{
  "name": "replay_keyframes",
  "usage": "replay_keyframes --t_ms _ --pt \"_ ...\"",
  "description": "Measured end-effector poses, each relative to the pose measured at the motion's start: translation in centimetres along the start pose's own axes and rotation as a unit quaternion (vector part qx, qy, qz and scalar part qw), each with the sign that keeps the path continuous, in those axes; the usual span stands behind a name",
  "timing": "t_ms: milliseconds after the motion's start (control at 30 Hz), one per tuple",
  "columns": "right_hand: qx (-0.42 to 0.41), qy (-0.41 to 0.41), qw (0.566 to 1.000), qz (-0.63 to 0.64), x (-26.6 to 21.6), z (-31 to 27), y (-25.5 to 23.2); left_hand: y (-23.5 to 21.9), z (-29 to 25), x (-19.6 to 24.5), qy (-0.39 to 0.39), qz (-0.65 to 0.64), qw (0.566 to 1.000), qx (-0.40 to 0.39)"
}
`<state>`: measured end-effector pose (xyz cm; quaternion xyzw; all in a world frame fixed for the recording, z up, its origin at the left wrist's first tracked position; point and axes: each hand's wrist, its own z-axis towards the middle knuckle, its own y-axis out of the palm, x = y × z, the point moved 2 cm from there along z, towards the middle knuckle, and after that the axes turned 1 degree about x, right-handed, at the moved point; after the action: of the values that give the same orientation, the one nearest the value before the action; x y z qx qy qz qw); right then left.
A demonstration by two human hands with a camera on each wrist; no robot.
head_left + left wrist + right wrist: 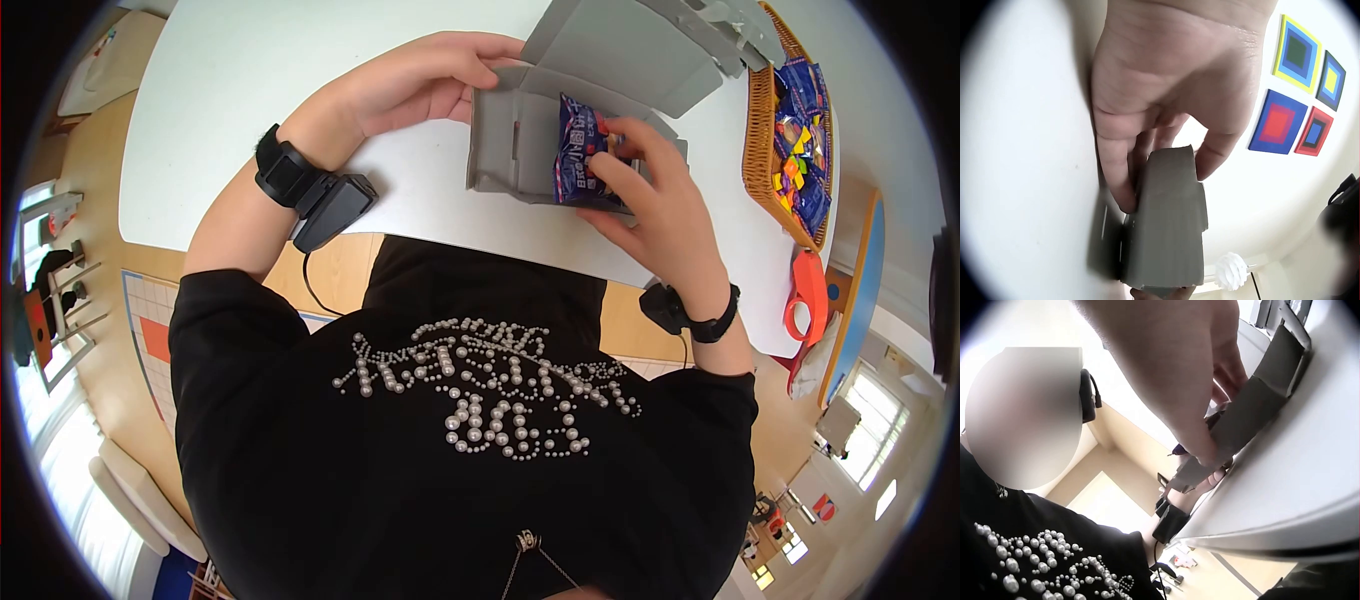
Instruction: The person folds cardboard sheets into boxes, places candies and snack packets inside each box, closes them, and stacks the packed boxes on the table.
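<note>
A grey cardboard box (495, 140) lies on the white table with its lid folded back. My left hand (425, 75) grips the box's left end; in the left wrist view, the thumb and fingers straddle that grey end (1166, 231). Inside the box, toward its right half, is a dark blue snack packet (577, 150) with white lettering. My right hand (665, 205) reaches in over the near wall and holds the packet between curled fingers and thumb. In the right wrist view, the box's side wall (1247, 419) hides most of the packet and the fingertips.
A wicker basket (760, 150) of wrapped snacks stands on the table's right side. Near it, at the table edge, is a red tape-like ring (806, 295). The white table (250, 80) extends to the left of the box.
</note>
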<state>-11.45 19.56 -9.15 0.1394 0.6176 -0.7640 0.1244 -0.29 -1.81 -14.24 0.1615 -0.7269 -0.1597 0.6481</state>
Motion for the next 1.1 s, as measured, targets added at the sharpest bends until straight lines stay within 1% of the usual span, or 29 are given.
replay_keyframes --t_ms 33,67,133,200,267,300,333,367,400,467,500,567,633,667,700,767,833,967,1033,1100 --pt "0.008 -0.005 1.000 0.001 0.1 0.1 0.0 0.0 0.0 0.0 0.019 -0.037 0.999 -0.029" --pt "0.017 -0.009 1.000 0.002 0.3 0.2 -0.1 -0.1 0.2 -0.1 0.016 -0.035 0.999 -0.031" --pt "0.033 -0.008 0.999 0.016 0.7 0.4 -0.2 -0.2 0.3 -0.3 0.060 -0.125 0.988 -0.069" --pt "0.049 -0.011 0.998 0.032 0.9 0.7 -0.5 -0.4 0.4 -0.4 0.058 -0.130 0.987 -0.074" --pt "0.022 -0.008 0.999 0.033 0.9 1.2 -0.7 -0.3 0.4 -0.2 0.055 -0.132 0.987 -0.077" --pt "0.028 -0.008 0.999 0.036 1.0 1.4 -0.8 -0.1 0.5 -0.2 0.055 -0.117 0.990 -0.060" --pt "0.014 -0.006 0.999 0.042 1.1 1.6 -0.8 0.0 0.5 -0.2 0.054 -0.101 0.992 -0.043" --pt "0.000 -0.004 0.999 0.048 1.2 1.8 -0.9 -0.1 0.4 -0.2 0.052 -0.096 0.993 -0.045" --pt "0.005 -0.003 0.999 0.049 1.3 2.1 -1.1 -0.1 0.3 -0.1 0.051 -0.098 0.993 -0.044" --pt "-0.022 0.018 0.995 0.096 1.7 2.5 -1.2 -0.1 0.3 -0.1 0.048 -0.097 0.993 -0.045" --pt "-0.018 0.018 0.995 0.097 1.9 2.6 -1.1 0.0 0.3 0.0 0.051 -0.111 0.992 -0.037" --pt "0.026 0.002 0.990 0.139 2.4 2.8 -0.9 0.3 0.2 -0.1 0.049 -0.120 0.991 -0.028" --pt "0.031 0.000 0.986 0.162 2.5 3.0 -0.5 0.4 0.2 -0.3 0.050 -0.107 0.993 -0.002" --pt "0.031 -0.002 0.983 0.183 2.6 3.0 -0.3 0.5 0.2 -0.2 0.045 -0.103 0.994 -0.004" --pt "0.037 0.002 0.982 0.185 2.7 2.9 0.0 0.6 0.2 -0.2 0.028 -0.096 0.995 -0.007" --pt "0.043 -0.031 0.979 0.197 2.9 2.8 0.5 0.7 0.3 -0.3 0.004 -0.086 0.996 -0.015" --pt "0.057 -0.036 0.979 0.192 3.1 2.7 1.1 0.4 0.5 -0.4 0.008 -0.054 0.998 0.010" --pt "0.081 -0.048 0.979 0.183 3.1 2.4 1.6 0.6 0.4 -0.1 0.009 -0.076 0.997 -0.008" --pt "0.091 -0.041 0.978 0.183 3.2 2.4 1.7 0.5 0.6 -0.5 0.016 -0.056 0.997 0.041" --pt "0.100 -0.036 0.978 0.182 3.1 2.4 1.8 0.9 0.5 -0.3 0.009 -0.034 0.998 0.055"
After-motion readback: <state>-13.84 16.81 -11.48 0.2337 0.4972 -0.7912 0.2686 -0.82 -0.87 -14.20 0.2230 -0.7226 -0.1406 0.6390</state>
